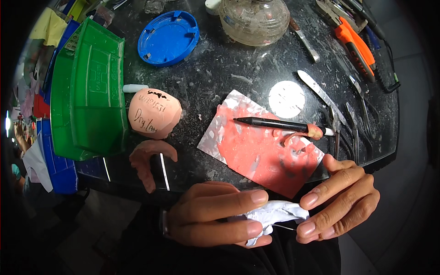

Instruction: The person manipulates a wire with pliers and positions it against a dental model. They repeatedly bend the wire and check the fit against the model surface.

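Just past the table's front edge, my left hand (208,214) grips a white plaster dental cast (278,211) between thumb and fingers. My right hand (343,199) closes on the cast's right end with its fingertips. A thin wire (284,227) runs from the cast to those right fingertips; its far end is hidden. Beyond the hands, a pink wax-like sheet (256,158) lies tilted on the table, and a black pencil-like tool (270,123) with pink material near its white end rests across it. A curved pink-brown piece (144,160) lies left of the sheet.
A green bin (91,91) stands at left beside a pink marked block (154,113). Farther back are a blue lid (168,37) and a glass jar (254,20). Metal hand tools (323,95) and orange-handled pliers (353,43) lie along the table's right side.
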Tool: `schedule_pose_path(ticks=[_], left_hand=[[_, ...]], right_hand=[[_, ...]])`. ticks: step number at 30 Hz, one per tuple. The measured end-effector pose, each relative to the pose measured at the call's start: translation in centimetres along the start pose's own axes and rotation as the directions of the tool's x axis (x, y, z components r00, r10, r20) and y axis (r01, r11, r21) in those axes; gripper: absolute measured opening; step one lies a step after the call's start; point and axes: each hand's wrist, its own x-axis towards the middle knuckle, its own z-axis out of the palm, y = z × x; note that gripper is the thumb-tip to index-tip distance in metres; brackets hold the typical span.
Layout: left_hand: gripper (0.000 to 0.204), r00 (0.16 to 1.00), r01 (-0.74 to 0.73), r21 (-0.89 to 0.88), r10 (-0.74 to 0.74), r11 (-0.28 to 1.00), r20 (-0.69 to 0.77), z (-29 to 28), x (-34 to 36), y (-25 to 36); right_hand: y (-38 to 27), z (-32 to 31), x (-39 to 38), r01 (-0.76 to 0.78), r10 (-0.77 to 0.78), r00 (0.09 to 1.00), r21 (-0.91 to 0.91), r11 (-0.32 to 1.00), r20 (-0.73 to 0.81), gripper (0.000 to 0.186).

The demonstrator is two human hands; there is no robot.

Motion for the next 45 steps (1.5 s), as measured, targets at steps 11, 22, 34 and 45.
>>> schedule_pose_path(ticks=[11, 22, 34, 45], left_hand=[[0.037, 0.996, -0.067, -0.073, 0.062, 0.995, -0.068, 0.5, -0.1, -0.2], [0.046, 1.0, -0.005, -0.17, 0.005, 0.985, 0.003, -0.2, 0.1, -0.2], [0.046, 0.997, -0.008, -0.129, 0.018, 0.992, 0.081, -0.4, 0.4, -0.3], [0.039, 0.999, -0.046, -0.124, 0.048, 0.991, 0.01, 0.0, 0.2, -0.1]], right_hand=[[0.0, 0.3, 0.1, 0.032, -0.032, 0.999, -0.028, 0.999, 0.002, 0.023], [0.2, -0.2, 0.2, 0.047, -0.046, 0.998, -0.032, 0.998, 0.045, 0.027], [-0.2, -0.8, 0.2, 0.036, -0.03, 0.997, -0.087, 0.996, 0.072, 0.031], [-0.4, -0.6, 0.3, 0.038, -0.03, 0.996, -0.099, 0.994, 0.082, 0.029]])
